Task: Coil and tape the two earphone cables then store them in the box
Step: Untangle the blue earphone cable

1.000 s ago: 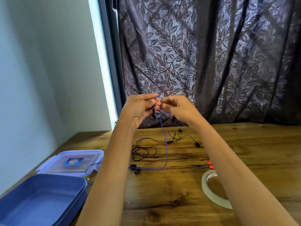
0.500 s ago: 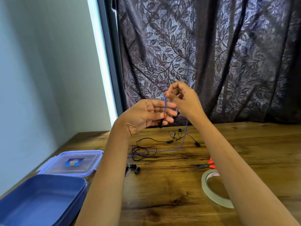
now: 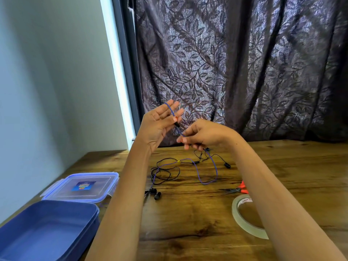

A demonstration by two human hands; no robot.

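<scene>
My left hand (image 3: 159, 125) is raised above the table's far edge, palm towards me and fingers straight. The blue earphone cable (image 3: 207, 182) loops over those fingertips, and the thumb pinches its black plug end against them. My right hand (image 3: 205, 134) is just below and to the right, pinching the same cable between fingertips. From there the blue cable drops to the table, curves in a loop and ends at two black earbuds (image 3: 155, 194). The black earphone cable (image 3: 166, 173) lies loose and tangled on the wood beneath my hands.
An open blue box (image 3: 47, 225) sits at the near left, its clear lid (image 3: 82, 187) lying flat behind it. A roll of clear tape (image 3: 243, 221) and orange-handled scissors (image 3: 237, 189) lie under my right forearm. A dark curtain hangs behind the table.
My left hand rose and turned upright with the blue cable over its fingers. My right hand came down from above to below it, drawing the cable along.
</scene>
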